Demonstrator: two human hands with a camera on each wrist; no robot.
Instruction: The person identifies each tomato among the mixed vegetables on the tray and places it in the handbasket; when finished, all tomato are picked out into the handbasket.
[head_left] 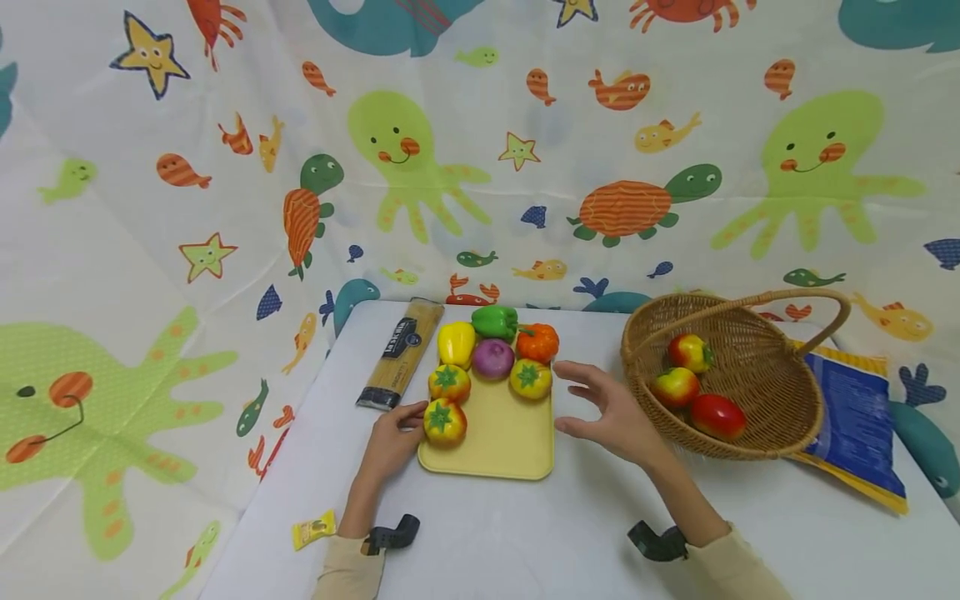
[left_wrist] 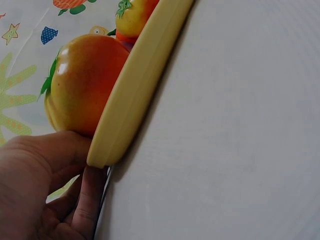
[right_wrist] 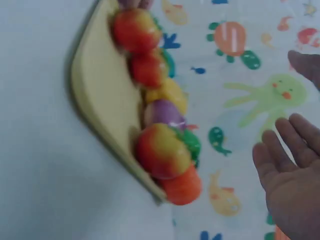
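Note:
My left hand is at the left edge of a yellow tray and pinches its rim, shown close up in the left wrist view. Right above those fingers sits a red-and-yellow toy tomato. Two more such tomatoes, one at the left and one at the right, lie on the tray. Along its back are a yellow pepper, a green pepper, a purple onion and an orange pumpkin. To the right of the tray my right hand hovers empty, fingers spread.
A wicker basket with several red and yellow toy fruits stands at the right, over a blue packet. A pasta pack lies left of the tray. Near the left forearm is a small yellow sachet. A patterned cloth hangs behind.

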